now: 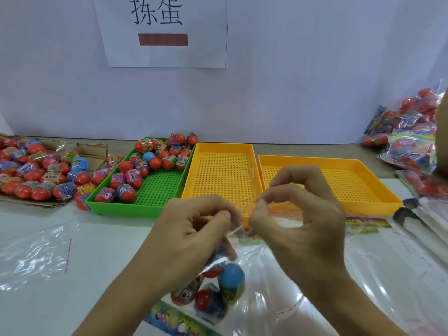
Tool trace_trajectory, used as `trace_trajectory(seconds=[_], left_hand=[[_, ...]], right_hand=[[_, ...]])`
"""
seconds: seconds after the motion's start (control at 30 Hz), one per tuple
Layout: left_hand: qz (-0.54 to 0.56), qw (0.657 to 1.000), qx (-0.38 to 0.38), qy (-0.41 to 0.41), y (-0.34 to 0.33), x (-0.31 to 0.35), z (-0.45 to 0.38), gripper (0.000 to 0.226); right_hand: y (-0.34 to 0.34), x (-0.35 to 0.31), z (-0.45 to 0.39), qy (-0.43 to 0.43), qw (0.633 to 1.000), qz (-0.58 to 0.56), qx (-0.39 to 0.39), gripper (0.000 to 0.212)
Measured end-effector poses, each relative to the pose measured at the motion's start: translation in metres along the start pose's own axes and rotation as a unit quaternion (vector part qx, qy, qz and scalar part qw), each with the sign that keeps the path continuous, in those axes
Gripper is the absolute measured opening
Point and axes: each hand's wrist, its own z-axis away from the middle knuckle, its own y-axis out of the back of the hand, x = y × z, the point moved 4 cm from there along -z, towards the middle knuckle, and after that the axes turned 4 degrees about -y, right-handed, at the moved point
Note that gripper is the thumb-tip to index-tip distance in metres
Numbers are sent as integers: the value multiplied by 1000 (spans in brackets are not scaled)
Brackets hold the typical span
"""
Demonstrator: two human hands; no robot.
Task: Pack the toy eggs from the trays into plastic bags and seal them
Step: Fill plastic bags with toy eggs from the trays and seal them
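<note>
Table: white top (97, 238) before us, green tray (155, 190) half full of toy eggs (131, 175).
Bag: our plastic bag (254, 270) looks thin, slippery; grip its mouth strip.
Hands: left hand (191, 238) and right hand (298, 229) both pinch that mouth.

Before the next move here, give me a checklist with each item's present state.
1. Eggs in the bag: ok, several inside.
2. Left hand and right hand pinching the bag's top: ok.
3. Seal shut along its full width: cannot tell, fingers cover it.
4. Yellow trays emptied: ok.
5. Green tray emptied: not ok, eggs remain.
6. Spare bag at hand: ok.
</note>
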Motion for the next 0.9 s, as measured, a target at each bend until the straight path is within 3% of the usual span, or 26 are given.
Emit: trace_trajectory(seconds=[0.07,0.17,0.3,0.4,0.57,0.73,0.9], left_hand=[[20,998,58,10,9,-2,-2,30],[74,983,166,16,30,-2,-6,22],[135,941,306,54,52,-16,-7,33],[146,911,380,72,62,-26,-6,37],[148,904,395,72,61,-29,-6,33],[133,910,385,77,57,-30,-6,32],[119,915,375,88,56,-32,-7,30]], right_hand=[[10,10,-8,-78,994,-64,47,4],[27,34,-20,-216,954,-163,130,7],[34,65,-22,-353,886,-222,202,30],[29,77,-20,-408,871,-194,192,19],[7,80,-12,-348,936,37,27,15],[3,80,-13,-297,936,179,-52,27],[3,80,-13,-278,921,260,-86,15]])
